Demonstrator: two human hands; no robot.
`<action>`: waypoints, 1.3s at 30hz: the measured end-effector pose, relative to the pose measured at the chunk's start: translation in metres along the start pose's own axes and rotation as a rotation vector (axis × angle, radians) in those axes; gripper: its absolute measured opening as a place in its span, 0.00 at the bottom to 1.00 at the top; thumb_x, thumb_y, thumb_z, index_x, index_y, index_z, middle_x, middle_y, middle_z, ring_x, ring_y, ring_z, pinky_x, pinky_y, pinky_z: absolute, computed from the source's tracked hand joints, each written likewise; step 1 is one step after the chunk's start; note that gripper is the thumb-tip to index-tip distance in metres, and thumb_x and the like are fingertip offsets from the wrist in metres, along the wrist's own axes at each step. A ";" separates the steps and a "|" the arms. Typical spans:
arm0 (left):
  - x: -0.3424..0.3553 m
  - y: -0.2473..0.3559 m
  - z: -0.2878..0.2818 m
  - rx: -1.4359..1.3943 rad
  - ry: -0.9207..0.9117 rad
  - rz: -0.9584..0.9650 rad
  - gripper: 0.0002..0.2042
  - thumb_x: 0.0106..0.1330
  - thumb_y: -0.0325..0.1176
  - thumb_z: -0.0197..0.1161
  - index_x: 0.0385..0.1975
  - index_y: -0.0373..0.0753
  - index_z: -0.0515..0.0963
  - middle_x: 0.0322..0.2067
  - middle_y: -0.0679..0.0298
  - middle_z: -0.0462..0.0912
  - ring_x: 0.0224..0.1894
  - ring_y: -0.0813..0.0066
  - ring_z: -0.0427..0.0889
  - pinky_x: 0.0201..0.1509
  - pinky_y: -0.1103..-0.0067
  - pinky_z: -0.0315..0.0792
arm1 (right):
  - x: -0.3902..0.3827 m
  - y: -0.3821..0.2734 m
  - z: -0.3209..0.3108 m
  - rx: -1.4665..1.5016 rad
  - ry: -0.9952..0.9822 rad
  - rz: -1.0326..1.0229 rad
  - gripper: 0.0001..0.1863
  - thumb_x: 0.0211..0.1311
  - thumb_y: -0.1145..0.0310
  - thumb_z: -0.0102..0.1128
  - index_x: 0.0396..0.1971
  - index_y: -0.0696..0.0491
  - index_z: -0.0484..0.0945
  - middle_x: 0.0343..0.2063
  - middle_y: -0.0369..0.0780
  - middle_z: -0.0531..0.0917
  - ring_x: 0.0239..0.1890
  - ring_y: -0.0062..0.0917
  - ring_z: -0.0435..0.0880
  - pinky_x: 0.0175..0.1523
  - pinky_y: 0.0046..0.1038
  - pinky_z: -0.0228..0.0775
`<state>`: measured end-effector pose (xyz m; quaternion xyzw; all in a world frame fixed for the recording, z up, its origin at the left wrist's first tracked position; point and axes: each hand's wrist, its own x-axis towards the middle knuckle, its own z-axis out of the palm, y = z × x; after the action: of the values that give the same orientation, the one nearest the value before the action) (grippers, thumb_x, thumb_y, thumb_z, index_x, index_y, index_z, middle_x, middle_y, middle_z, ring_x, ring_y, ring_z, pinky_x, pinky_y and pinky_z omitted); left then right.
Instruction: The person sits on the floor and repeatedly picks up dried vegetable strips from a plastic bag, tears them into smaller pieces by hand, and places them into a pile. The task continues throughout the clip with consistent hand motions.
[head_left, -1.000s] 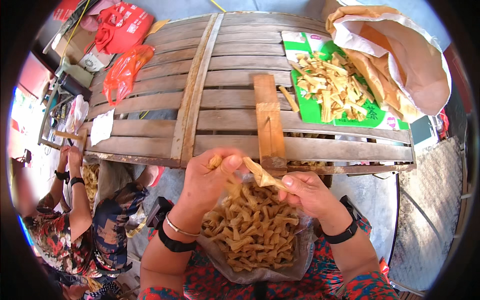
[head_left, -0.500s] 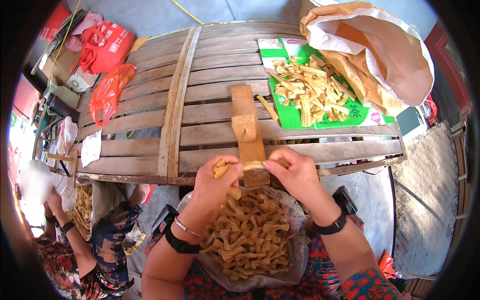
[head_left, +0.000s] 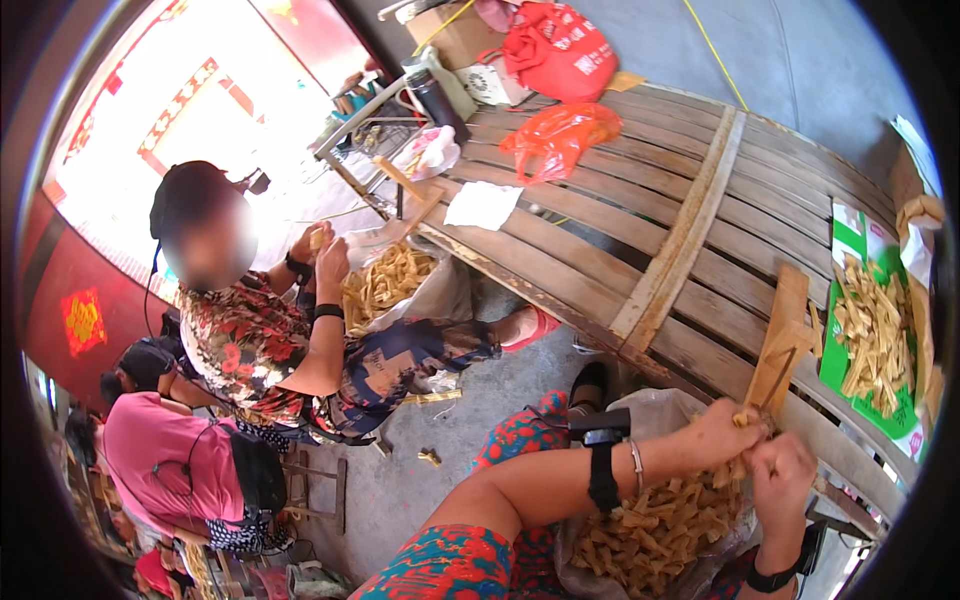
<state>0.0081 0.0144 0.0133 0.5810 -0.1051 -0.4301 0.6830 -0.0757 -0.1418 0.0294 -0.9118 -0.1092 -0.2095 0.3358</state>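
Note:
My left hand [head_left: 722, 432] is closed, with a tan dried-looking strip [head_left: 743, 419] showing between its fingers. Close beside it my right hand [head_left: 782, 470] forms a fist; it appears to grip the strip's other end, mostly hidden by the fingers. Both hands are above an open plastic-lined sack [head_left: 580, 560] full of short, knot-like tan pieces [head_left: 640, 540]. Just beyond them a wooden block fixture [head_left: 785, 340] with an upright piece sits at the slatted table's edge. A pile of loose tan strips [head_left: 872, 325] lies on a green and white sheet [head_left: 832, 372] at the right.
The slatted table [head_left: 590, 225] carries a red plastic bag [head_left: 565, 135], a red cloth bag [head_left: 560, 50] and white paper [head_left: 482, 205]. A brown paper bag [head_left: 922, 225] stands far right. At left a co-worker [head_left: 260, 340] handles strips over another sack [head_left: 455, 290]; a person in pink [head_left: 165, 460] sits behind.
My view has swung left, bringing the co-workers and doorway into sight. The strip stretched between my fingertips is now mostly hidden as my hands have closed into fists near each other.

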 end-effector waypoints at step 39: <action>-0.016 0.001 -0.006 1.130 0.074 0.758 0.07 0.56 0.33 0.60 0.32 0.39 0.77 0.43 0.63 0.81 0.34 0.64 0.84 0.30 0.72 0.77 | -0.008 -0.014 0.001 0.302 -0.299 0.519 0.07 0.60 0.69 0.57 0.30 0.58 0.76 0.20 0.48 0.77 0.23 0.36 0.80 0.29 0.32 0.69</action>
<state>0.0033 0.0298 0.0178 0.7857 -0.4866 -0.0198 0.3814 -0.0879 -0.1311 0.0333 -0.8697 0.0486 0.0375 0.4897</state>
